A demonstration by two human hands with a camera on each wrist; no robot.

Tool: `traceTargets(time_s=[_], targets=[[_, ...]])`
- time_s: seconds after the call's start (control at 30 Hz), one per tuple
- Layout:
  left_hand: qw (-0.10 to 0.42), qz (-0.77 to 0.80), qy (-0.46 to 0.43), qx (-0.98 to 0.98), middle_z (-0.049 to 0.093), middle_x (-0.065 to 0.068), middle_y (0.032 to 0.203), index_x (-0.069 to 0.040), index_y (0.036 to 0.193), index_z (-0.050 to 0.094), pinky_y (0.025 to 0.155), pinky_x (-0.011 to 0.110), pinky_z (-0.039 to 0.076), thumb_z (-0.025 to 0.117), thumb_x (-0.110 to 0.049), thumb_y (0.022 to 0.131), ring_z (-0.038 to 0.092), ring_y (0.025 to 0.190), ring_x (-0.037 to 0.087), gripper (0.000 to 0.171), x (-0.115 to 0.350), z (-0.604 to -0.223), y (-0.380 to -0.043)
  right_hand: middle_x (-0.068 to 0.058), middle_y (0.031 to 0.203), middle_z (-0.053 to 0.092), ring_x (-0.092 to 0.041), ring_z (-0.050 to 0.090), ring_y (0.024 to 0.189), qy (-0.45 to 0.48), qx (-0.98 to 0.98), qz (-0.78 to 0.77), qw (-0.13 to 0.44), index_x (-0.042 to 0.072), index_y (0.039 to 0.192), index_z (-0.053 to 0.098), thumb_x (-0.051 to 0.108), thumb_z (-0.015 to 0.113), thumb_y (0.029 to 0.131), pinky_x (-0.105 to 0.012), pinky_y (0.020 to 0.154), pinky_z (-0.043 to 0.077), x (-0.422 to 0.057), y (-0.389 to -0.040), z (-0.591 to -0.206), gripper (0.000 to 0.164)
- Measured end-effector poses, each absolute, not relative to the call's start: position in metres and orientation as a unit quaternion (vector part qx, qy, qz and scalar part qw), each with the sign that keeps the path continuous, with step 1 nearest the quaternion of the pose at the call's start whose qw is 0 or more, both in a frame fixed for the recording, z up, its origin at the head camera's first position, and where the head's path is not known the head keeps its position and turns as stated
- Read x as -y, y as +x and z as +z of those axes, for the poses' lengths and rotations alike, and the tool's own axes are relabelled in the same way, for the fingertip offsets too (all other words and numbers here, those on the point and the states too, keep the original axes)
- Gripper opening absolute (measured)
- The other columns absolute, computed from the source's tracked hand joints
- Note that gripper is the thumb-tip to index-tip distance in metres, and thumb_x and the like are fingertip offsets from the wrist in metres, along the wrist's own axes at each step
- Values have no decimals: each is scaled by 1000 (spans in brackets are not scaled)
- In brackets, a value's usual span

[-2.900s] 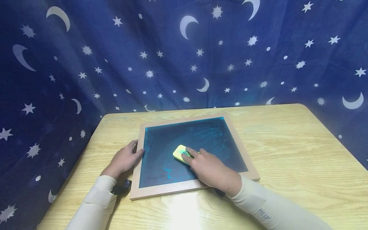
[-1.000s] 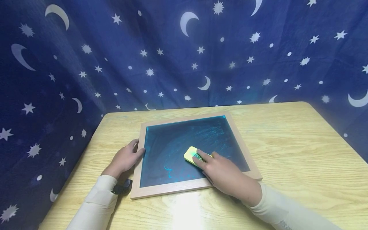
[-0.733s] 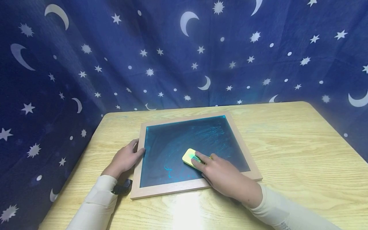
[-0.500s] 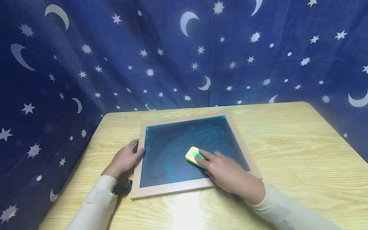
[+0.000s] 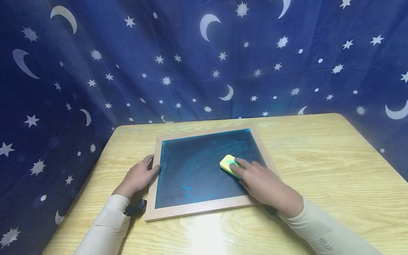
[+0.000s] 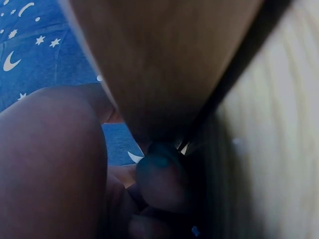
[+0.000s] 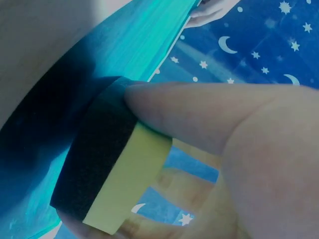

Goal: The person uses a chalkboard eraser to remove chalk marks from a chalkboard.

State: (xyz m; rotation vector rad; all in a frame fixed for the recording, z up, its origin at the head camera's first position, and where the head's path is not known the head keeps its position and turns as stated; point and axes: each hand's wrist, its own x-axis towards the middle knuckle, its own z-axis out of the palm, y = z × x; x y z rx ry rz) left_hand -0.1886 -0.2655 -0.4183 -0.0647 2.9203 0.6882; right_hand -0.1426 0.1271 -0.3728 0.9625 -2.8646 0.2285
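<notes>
A dark chalkboard (image 5: pixel 197 159) in a light wooden frame lies at a slight angle on the table. Blue chalk lines (image 5: pixel 188 191) show at its lower left, with faint streaks at the upper right. My left hand (image 5: pixel 138 176) grips the frame's left side, thumb over the top; in the left wrist view the fingers are at the wooden edge (image 6: pixel 164 59). Right of the board's middle, my right hand (image 5: pixel 267 186) holds a yellow eraser (image 5: pixel 227 163) against the surface. The right wrist view shows its dark felt layer (image 7: pixel 97 154), with the thumb pressed on its side.
The wood-grain table (image 5: pixel 334 177) stretches to the right of the board, with rounded far corners. Behind and to the left hangs a blue curtain (image 5: pixel 188 46) with moons and stars. A black strap (image 5: pixel 136 208) sits at the left wrist.
My right hand has moved the eraser rightward, lately also up the board. The chalk streaks at the upper right look fainter. My left hand stays on the frame.
</notes>
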Motion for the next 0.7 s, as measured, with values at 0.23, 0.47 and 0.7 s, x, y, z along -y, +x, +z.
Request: traceTargets(time_s=[0.23,0.47,0.7], targets=[[70,230,-20,-971,55,27,141,-6,154,34,101,60,47,44,-50,102,58,125,46,69,265,-417,-189,-21,138,59,-44,68,101,311,946,72,46,10,136,60,7,78,84,-54,84,59,-127,-144,-372,55],[73,231,-22,-970,54,28,142,-5,155,33,103,60,47,43,-51,102,57,126,46,70,266,-419,-188,-18,135,61,-37,69,94,316,941,67,101,15,135,60,7,76,87,-49,76,59,-129,-149,-377,52],[73,231,-23,-970,54,28,142,-7,155,33,103,60,46,44,-51,102,56,127,46,69,264,-417,-188,-18,137,60,-38,69,94,280,943,90,152,15,136,60,6,75,87,-47,66,58,-138,-163,-372,52]])
